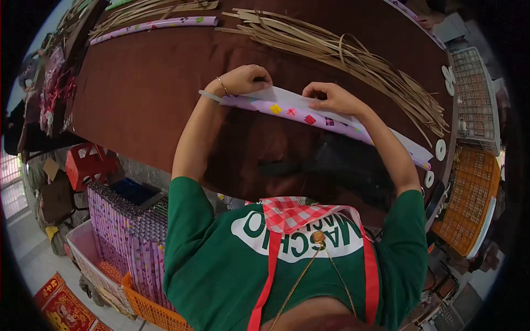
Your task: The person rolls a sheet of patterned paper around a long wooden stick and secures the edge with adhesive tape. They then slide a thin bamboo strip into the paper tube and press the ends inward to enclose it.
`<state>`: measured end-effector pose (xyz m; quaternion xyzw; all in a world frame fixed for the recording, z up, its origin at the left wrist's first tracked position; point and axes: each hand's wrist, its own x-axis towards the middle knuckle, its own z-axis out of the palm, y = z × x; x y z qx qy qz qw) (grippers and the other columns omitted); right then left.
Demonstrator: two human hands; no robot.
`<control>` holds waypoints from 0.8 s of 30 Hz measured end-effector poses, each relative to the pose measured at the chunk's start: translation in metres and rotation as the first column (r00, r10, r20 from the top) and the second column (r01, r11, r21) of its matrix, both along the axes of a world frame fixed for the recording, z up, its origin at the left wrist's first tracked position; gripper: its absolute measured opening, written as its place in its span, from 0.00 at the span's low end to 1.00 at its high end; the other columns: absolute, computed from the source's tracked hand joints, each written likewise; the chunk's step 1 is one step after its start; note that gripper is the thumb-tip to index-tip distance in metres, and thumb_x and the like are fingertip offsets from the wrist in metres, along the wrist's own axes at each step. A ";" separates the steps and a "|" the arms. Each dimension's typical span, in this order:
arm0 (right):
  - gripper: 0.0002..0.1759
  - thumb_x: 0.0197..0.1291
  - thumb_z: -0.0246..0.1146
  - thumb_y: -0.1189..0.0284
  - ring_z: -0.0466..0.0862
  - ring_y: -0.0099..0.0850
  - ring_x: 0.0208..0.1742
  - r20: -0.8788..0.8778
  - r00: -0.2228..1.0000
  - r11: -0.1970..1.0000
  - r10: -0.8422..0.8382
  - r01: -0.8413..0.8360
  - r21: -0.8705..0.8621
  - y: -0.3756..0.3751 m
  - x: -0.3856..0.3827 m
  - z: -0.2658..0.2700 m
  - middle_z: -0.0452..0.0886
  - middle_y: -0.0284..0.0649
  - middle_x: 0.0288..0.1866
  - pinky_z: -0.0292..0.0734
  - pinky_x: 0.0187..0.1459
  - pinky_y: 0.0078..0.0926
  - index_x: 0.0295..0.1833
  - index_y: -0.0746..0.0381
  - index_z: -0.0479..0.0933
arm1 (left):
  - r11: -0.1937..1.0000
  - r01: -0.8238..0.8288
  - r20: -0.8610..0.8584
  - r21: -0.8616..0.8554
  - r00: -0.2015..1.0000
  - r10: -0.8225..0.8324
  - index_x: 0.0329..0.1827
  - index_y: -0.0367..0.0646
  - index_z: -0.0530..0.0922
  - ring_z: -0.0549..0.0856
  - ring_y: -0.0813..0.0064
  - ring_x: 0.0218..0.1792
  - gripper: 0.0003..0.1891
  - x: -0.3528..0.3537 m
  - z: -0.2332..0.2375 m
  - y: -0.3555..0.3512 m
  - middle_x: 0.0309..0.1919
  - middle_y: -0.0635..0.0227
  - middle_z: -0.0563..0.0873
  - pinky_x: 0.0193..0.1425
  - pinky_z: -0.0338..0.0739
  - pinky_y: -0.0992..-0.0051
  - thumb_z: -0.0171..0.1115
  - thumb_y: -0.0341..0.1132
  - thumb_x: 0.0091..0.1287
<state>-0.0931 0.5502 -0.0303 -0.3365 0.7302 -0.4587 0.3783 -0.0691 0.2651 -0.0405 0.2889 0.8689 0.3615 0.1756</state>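
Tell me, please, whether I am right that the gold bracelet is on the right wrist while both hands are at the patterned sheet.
Not quite: the head view shows the bracelet on the left wrist. The left hand and right hand are indeed both at the patterned sheet.

Left hand (247, 80) and right hand (338, 99) touch the white flap (290, 98) of a lilac patterned roll (299, 115) over a brown tabletop (138, 94).

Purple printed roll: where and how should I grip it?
I'd grip the purple printed roll around its middle, from the near side: that slim, rounded stretch is exposed, while the white flap, left hand and right hand occupy the far side.
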 end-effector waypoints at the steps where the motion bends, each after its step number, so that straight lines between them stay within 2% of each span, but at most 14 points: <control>1: 0.14 0.51 0.64 0.74 0.74 0.23 0.40 -0.001 1.000 1.000 -0.008 0.008 -0.001 0.000 0.000 0.000 0.77 0.33 0.37 0.69 0.45 0.22 0.44 0.64 0.74 | 1.000 0.008 -0.001 -0.001 1.000 -0.008 0.41 0.39 0.78 0.78 0.65 0.42 0.09 0.000 -0.001 -0.001 0.38 0.61 0.80 0.48 0.72 0.70 0.57 0.34 0.61; 3: 0.11 0.50 0.63 0.75 0.71 0.19 0.37 0.017 1.000 0.999 0.000 0.000 0.034 0.000 -0.001 0.003 0.74 0.30 0.34 0.68 0.43 0.19 0.40 0.64 0.73 | 1.000 -0.003 0.027 0.017 1.000 0.002 0.40 0.39 0.77 0.78 0.66 0.42 0.09 0.000 0.001 0.000 0.38 0.61 0.80 0.48 0.72 0.71 0.58 0.34 0.61; 8: 0.13 0.49 0.67 0.72 0.71 0.19 0.37 -0.019 0.999 0.993 -0.028 0.030 0.118 0.006 0.003 0.015 0.74 0.30 0.34 0.67 0.42 0.18 0.38 0.62 0.72 | 0.999 -0.037 0.039 0.012 0.999 0.037 0.39 0.39 0.77 0.77 0.66 0.42 0.08 0.001 0.002 0.002 0.36 0.62 0.79 0.49 0.71 0.70 0.57 0.34 0.61; 10: 0.14 0.48 0.68 0.71 0.71 0.19 0.37 -0.020 0.999 0.991 -0.040 0.043 0.130 0.010 0.005 0.021 0.74 0.30 0.33 0.67 0.42 0.18 0.38 0.62 0.72 | 1.000 0.010 -0.054 0.022 0.999 -0.008 0.38 0.39 0.78 0.77 0.65 0.42 0.08 -0.001 -0.004 0.000 0.36 0.62 0.79 0.48 0.71 0.70 0.57 0.33 0.62; 12: 0.18 0.45 0.70 0.68 0.75 0.26 0.42 -0.017 1.000 0.983 0.002 0.001 0.185 0.016 0.004 0.026 0.79 0.34 0.38 0.68 0.46 0.25 0.41 0.62 0.74 | 0.999 0.021 -0.062 0.026 0.998 -0.019 0.38 0.39 0.78 0.77 0.65 0.41 0.07 -0.002 -0.004 0.000 0.36 0.61 0.79 0.48 0.71 0.70 0.57 0.33 0.62; 14: 0.17 0.45 0.70 0.68 0.74 0.24 0.40 -0.057 0.998 0.986 -0.015 0.024 0.167 0.028 0.004 0.022 0.77 0.33 0.36 0.68 0.44 0.23 0.40 0.62 0.74 | 0.999 -0.039 0.021 0.017 0.999 0.039 0.38 0.39 0.78 0.77 0.65 0.41 0.07 0.000 -0.001 0.000 0.35 0.62 0.79 0.48 0.72 0.71 0.57 0.32 0.61; 16: 0.17 0.45 0.69 0.69 0.73 0.21 0.38 -0.095 0.995 0.988 -0.029 0.042 0.147 0.038 0.004 0.020 0.76 0.32 0.34 0.68 0.43 0.20 0.40 0.62 0.74 | 0.999 -0.048 0.017 0.023 0.999 0.048 0.37 0.40 0.78 0.77 0.65 0.41 0.07 0.001 0.002 0.002 0.35 0.61 0.80 0.48 0.71 0.70 0.57 0.33 0.60; 18: 0.16 0.46 0.69 0.69 0.73 0.22 0.40 0.011 0.997 0.983 -0.081 0.078 0.164 0.044 0.006 0.021 0.77 0.32 0.36 0.68 0.45 0.20 0.41 0.62 0.75 | 0.998 -0.059 0.019 0.029 0.998 0.058 0.36 0.40 0.79 0.78 0.64 0.41 0.07 0.002 0.001 0.002 0.34 0.61 0.81 0.48 0.71 0.70 0.58 0.34 0.59; 22: 0.15 0.47 0.67 0.71 0.73 0.22 0.41 0.007 0.995 0.985 -0.097 0.095 0.144 0.043 0.006 0.014 0.77 0.32 0.37 0.68 0.47 0.20 0.42 0.63 0.75 | 0.999 -0.048 0.009 0.018 0.999 0.048 0.36 0.40 0.79 0.78 0.64 0.41 0.07 0.000 0.001 0.002 0.34 0.61 0.81 0.47 0.72 0.70 0.58 0.34 0.59; 24: 0.16 0.47 0.67 0.73 0.74 0.25 0.41 0.025 0.996 0.993 -0.087 0.084 0.080 0.042 0.004 0.011 0.78 0.32 0.38 0.70 0.46 0.25 0.44 0.61 0.77 | 0.999 -0.053 0.010 0.012 0.999 0.053 0.36 0.40 0.79 0.78 0.64 0.41 0.07 0.001 0.002 0.002 0.34 0.61 0.81 0.46 0.72 0.70 0.58 0.34 0.59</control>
